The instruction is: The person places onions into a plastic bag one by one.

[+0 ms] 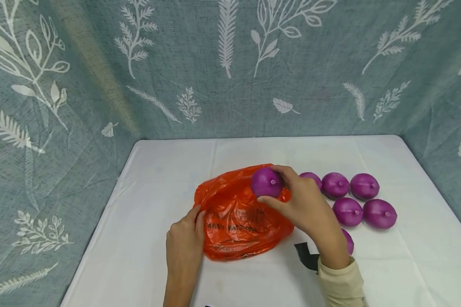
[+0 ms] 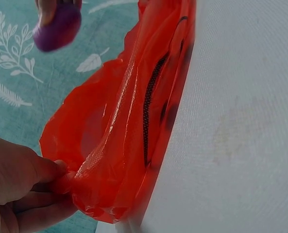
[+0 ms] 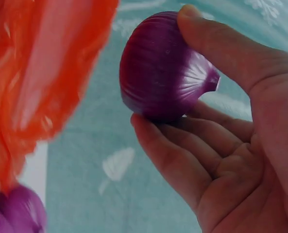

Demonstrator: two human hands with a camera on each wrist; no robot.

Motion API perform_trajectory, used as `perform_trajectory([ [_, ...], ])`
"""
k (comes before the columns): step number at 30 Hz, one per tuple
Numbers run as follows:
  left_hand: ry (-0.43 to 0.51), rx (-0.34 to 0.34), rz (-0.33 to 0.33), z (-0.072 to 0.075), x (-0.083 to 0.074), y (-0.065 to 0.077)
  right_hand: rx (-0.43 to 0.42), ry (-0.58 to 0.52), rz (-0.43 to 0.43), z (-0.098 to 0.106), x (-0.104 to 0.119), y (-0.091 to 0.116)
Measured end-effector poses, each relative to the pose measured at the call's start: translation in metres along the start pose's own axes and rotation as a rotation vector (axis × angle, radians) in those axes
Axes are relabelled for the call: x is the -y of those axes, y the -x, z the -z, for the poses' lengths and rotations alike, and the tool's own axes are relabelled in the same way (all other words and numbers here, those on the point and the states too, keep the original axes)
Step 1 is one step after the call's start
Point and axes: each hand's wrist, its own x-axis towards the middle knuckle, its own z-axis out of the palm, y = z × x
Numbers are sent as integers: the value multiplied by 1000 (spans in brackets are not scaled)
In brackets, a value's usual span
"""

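Observation:
An orange-red plastic bag [image 1: 234,226] with dark print lies on the white table. My left hand [image 1: 185,245] pinches the bag's left edge between thumb and fingers, as the left wrist view also shows [image 2: 27,189]. Above the bag's far right part, my right hand [image 1: 307,204] holds a purple onion [image 1: 266,182] between thumb and fingers. In the right wrist view that onion [image 3: 158,68] shows its ribbed skin and pale stem end, apart from the bag [image 3: 42,73]. Whether anything is inside the bag cannot be made out.
Several more purple onions [image 1: 347,212] lie on the table to the right of the bag, some partly behind my right hand and forearm. A black strip [image 1: 307,256] lies by the right wrist. Leaf-patterned cloth [image 1: 246,106] hangs behind and beside the white table [image 1: 157,170].

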Motion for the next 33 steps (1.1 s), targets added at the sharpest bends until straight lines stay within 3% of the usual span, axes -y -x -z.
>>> perform_trajectory([
  [12, -5, 6, 8, 2, 0, -1, 89, -10, -57, -51, 9, -22],
  [33, -3, 4, -21, 2, -2, -1, 149, 31, -182, -94, 18, -44],
])
